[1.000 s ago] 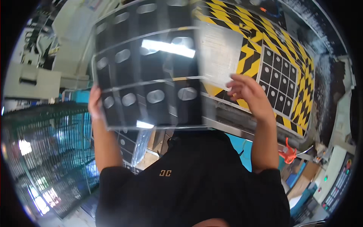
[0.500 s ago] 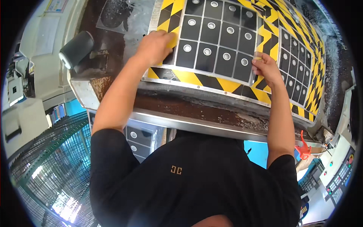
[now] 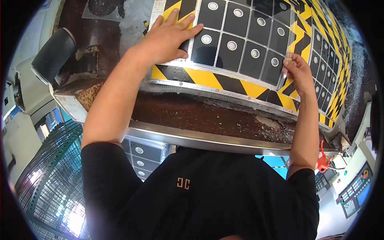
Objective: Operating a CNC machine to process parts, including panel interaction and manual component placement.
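A thin, glossy sheet of black panels (image 3: 250, 36), each with a pale round ring and clear strips between, lies on a bed bordered by yellow-and-black striped tape (image 3: 208, 79). My left hand (image 3: 164, 42) rests at the sheet's left side, fingers spread over the tape and the first black panels, holding nothing. At the near right corner, the thumb and fingers of my right hand (image 3: 300, 74) pinch the sheet's clear edge. Right of that hand lies a second sheet of black panels (image 3: 322, 66), with more striped tape around it.
A dark cylinder (image 3: 54, 54) lies on the machine table at left. A metal rail (image 3: 200, 138) runs along the near edge. Below it sits another black-panel sheet (image 3: 146, 154). A green mesh basket (image 3: 56, 176) stands lower left; a red trigger handle (image 3: 322, 160) and control panel (image 3: 354, 190) are at right.
My left hand has unfolded from a bent-finger pose to spread fingers lying flat. My right hand stays at the sheet's right edge. The whole view has shifted a little.
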A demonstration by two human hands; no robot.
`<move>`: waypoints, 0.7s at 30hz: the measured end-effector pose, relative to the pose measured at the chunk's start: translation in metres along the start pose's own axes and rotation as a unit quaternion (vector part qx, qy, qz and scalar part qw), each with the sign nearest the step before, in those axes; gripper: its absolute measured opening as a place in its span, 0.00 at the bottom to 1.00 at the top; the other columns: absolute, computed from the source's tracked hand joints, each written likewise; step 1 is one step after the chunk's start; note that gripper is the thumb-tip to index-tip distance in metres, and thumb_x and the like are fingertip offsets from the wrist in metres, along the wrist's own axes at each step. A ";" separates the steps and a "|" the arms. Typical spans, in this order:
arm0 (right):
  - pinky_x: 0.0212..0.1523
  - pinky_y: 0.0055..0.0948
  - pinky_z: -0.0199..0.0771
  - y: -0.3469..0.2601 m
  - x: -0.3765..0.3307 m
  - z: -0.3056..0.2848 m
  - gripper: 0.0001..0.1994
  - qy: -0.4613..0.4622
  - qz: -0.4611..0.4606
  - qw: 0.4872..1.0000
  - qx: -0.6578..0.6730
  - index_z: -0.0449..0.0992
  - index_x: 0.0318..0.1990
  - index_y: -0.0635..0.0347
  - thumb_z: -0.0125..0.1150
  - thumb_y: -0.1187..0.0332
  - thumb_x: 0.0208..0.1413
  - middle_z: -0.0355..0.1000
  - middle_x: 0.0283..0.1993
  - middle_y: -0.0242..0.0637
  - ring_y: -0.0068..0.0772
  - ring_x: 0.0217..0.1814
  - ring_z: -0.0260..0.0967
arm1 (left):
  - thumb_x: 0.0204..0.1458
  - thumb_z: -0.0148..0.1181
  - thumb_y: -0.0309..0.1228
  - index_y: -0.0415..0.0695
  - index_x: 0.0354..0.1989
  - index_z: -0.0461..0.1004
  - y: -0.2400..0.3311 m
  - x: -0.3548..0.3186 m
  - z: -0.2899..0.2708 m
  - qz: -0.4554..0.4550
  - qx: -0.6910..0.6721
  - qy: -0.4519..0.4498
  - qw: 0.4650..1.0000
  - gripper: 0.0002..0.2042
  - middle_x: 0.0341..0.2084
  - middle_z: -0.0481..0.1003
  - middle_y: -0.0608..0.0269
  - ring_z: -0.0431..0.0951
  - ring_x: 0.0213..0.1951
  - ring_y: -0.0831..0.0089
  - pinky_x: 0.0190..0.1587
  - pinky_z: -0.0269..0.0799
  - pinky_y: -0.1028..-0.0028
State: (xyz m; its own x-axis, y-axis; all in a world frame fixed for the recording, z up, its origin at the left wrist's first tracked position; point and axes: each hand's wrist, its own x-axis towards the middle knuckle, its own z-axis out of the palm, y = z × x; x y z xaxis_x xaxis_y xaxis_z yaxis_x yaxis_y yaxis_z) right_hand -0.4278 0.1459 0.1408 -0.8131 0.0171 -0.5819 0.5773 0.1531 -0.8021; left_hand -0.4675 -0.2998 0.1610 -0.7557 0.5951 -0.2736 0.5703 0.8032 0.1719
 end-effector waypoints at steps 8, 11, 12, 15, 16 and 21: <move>0.32 0.14 0.70 0.000 0.000 -0.002 0.14 0.012 0.008 1.000 -0.024 0.73 0.53 0.60 0.66 0.70 0.62 0.77 0.31 0.25 0.15 0.32 0.74 | 0.48 0.73 0.40 0.67 0.74 0.59 0.002 0.000 -0.002 0.003 0.042 0.015 0.999 0.42 0.76 0.54 0.66 0.49 0.77 0.51 0.74 0.48 0.46; 0.32 0.14 0.70 0.002 0.000 -0.002 0.14 0.005 0.007 1.000 -0.017 0.73 0.53 0.60 0.66 0.70 0.62 0.77 0.31 0.25 0.15 0.32 0.74 | 0.48 0.73 0.40 0.66 0.73 0.60 0.003 0.000 -0.002 -0.003 0.047 0.012 0.999 0.41 0.76 0.55 0.66 0.49 0.77 0.51 0.74 0.48 0.47; 0.32 0.14 0.70 0.001 0.000 -0.002 0.14 0.004 0.005 1.000 -0.018 0.73 0.52 0.60 0.66 0.70 0.62 0.77 0.31 0.25 0.15 0.32 0.74 | 0.48 0.73 0.40 0.66 0.73 0.60 0.004 0.001 -0.002 -0.003 0.047 0.012 0.999 0.41 0.76 0.55 0.66 0.49 0.77 0.51 0.74 0.48 0.47; 0.32 0.15 0.70 0.001 0.000 -0.003 0.14 0.004 0.004 1.000 -0.018 0.73 0.52 0.60 0.66 0.71 0.61 0.77 0.32 0.25 0.15 0.32 0.74 | 0.45 0.75 0.38 0.69 0.74 0.58 0.005 0.001 -0.004 -0.015 0.038 -0.001 0.999 0.45 0.77 0.52 0.67 0.48 0.77 0.52 0.75 0.46 0.46; 0.32 0.15 0.70 0.001 0.000 -0.003 0.14 0.005 0.002 1.000 -0.015 0.73 0.52 0.60 0.66 0.71 0.61 0.77 0.32 0.26 0.15 0.31 0.74 | 0.45 0.75 0.38 0.69 0.74 0.58 0.005 0.001 -0.005 -0.015 0.038 -0.002 0.999 0.45 0.77 0.52 0.68 0.48 0.77 0.52 0.75 0.46 0.47; 0.32 0.14 0.70 0.001 0.000 -0.003 0.14 0.005 0.001 1.000 -0.018 0.74 0.52 0.60 0.66 0.71 0.61 0.78 0.32 0.26 0.15 0.32 0.74 | 0.45 0.75 0.37 0.69 0.74 0.58 0.003 0.000 -0.001 -0.008 0.041 0.009 0.999 0.45 0.77 0.52 0.68 0.49 0.77 0.53 0.76 0.46 0.48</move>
State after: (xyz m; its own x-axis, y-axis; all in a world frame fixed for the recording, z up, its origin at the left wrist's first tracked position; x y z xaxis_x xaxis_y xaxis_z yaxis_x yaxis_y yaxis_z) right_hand -0.4276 0.1485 0.1406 -0.8129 0.0279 -0.5817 0.5758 0.1887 -0.7955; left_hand -0.4662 -0.2974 0.1623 -0.7708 0.5825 -0.2580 0.5814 0.8087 0.0892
